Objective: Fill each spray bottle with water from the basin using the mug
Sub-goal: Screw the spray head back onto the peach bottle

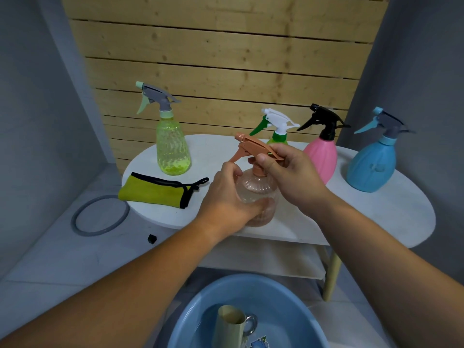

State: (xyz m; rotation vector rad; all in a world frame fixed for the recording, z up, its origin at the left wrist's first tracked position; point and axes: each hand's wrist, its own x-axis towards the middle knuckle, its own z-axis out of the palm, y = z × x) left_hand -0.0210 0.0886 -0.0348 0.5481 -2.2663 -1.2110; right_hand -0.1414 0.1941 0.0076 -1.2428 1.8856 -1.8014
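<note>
My left hand (229, 202) grips the body of a clear peach spray bottle (261, 187) standing at the front of the white table (376, 217). My right hand (288, 172) pinches its peach trigger head (253, 146) at the neck. Behind stand a yellow-green bottle (172, 149), a green bottle with a white head (278, 126), a pink bottle with a black head (322, 156) and a blue bottle (371, 167). Below, near the frame's bottom edge, a blue basin (288, 297) holds water and a beige mug (229, 325) lying tilted in it.
A folded yellow-green cloth with black trim (158, 192) lies on the table's left end. A grey ring (100, 216) and a small black piece (152, 239) lie on the floor at left. A wooden slat wall rises behind the table, which has a lower shelf (263, 262).
</note>
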